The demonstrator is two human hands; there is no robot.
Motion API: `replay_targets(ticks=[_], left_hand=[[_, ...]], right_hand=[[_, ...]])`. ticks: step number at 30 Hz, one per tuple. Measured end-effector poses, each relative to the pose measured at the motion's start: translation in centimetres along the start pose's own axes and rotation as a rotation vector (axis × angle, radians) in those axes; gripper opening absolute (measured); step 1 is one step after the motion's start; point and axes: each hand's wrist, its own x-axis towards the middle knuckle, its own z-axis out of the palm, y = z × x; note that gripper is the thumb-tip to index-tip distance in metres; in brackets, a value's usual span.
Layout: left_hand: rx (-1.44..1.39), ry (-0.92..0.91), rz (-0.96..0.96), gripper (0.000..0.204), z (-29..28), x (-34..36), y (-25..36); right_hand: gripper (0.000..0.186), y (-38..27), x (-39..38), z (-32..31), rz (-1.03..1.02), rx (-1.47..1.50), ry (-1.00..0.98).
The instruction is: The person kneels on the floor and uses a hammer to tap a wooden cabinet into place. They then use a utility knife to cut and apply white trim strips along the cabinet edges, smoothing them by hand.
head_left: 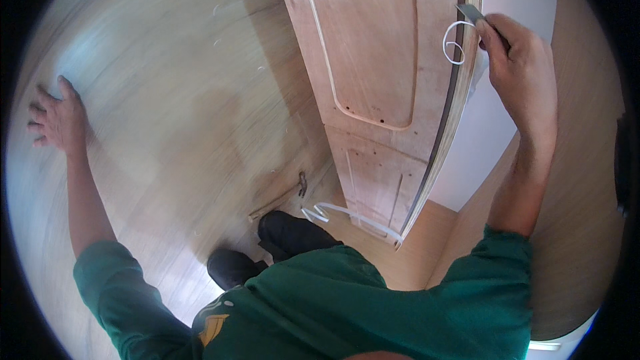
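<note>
At the upper right, my right hand [517, 53] pinches a flat grey metal blade [471, 12]. The blade lies against the edge of a panelled wooden door [373, 33], beside the dark strip [445, 120] that runs down that edge. A thin white curl of strip [445, 45] dangles just below the blade. My left hand [59, 117] is out at the far left with its fingers spread, holding nothing, over a pale wood-grain surface; I cannot tell whether it touches.
A hammer [302, 185] with a wooden handle lies on the floor near my dark shoes [287, 233]. Loose white strip [353, 213] trails around the door's lower end. Behind the door edge is a white panel [477, 137], with wood-grain boarding [580, 160] to its right.
</note>
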Motion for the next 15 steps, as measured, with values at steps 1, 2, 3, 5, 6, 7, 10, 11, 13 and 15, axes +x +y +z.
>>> replay_targets(ticks=[1,2,3,5,6,7,10,11,13,15], left_hand=[[0.030,-0.014,-0.008,0.076,-0.1,0.0,0.0],[0.045,-0.018,-0.009,0.076,0.1,-0.1,-0.3],[0.060,-0.023,-0.009,0.076,0.6,-0.2,-0.7],[0.084,-0.019,-0.011,0.077,0.8,-0.3,-1.0],[0.087,-0.017,-0.008,0.077,0.8,-0.3,-0.9],[0.090,-0.020,0.001,0.077,0.8,-0.5,-0.7],[0.031,0.000,0.025,0.077,0.6,-0.2,-0.6],[0.009,0.017,0.028,0.077,0.6,-0.4,-0.5],[-0.037,0.058,0.029,0.077,0.8,-0.4,-0.6],[0.012,0.038,0.015,0.077,0.7,-0.3,-0.9]], right_hand=[[0.021,-0.4,0.1,-0.3,-0.025,-0.108,-0.010],[0.021,-0.3,-0.2,-0.2,-0.023,-0.019,0.025],[0.021,0.1,-0.7,0.2,-0.020,0.069,0.060],[0.020,0.5,-1.4,0.9,0.041,0.190,0.101],[0.020,0.5,-1.9,0.9,0.104,0.218,0.100],[0.019,0.6,-2.4,1.0,0.172,0.247,0.092],[0.019,0.2,-2.4,0.7,0.158,0.121,0.085],[0.019,0.1,-2.3,0.7,0.106,0.067,0.060],[0.019,-0.1,-1.8,0.8,0.001,-0.042,0.018],[0.019,-0.4,-1.8,1.0,0.015,-0.033,0.042]])
